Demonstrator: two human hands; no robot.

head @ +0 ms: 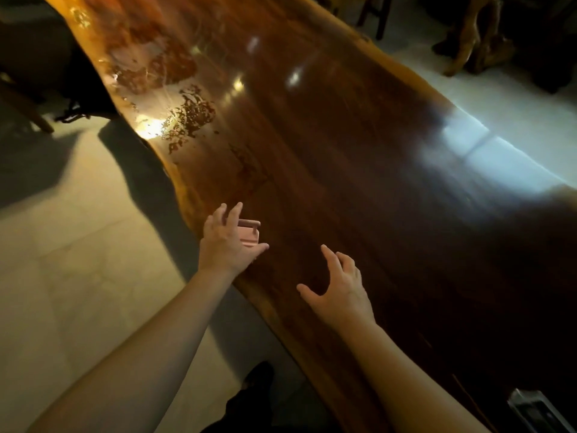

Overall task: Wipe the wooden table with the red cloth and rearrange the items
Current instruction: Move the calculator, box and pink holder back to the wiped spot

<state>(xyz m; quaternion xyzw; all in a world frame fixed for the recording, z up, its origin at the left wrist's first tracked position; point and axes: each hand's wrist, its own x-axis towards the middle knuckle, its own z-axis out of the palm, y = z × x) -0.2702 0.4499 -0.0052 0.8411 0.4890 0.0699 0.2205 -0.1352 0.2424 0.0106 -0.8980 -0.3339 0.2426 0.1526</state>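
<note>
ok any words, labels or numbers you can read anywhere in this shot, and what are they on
None can be read.
The small pink object by the left hand shows no print.
The wooden table carries only glare and grain.
The shiny object at the bottom right corner is too dark and blurred to tell.

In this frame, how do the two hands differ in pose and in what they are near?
The left hand reaches over the table's near edge beside a small pinkish object; whether it touches is unclear. The right hand hovers farther in, with nothing near it. The left thumb points right, the right thumb left. Both have spread fingers and bare forearms.
</note>
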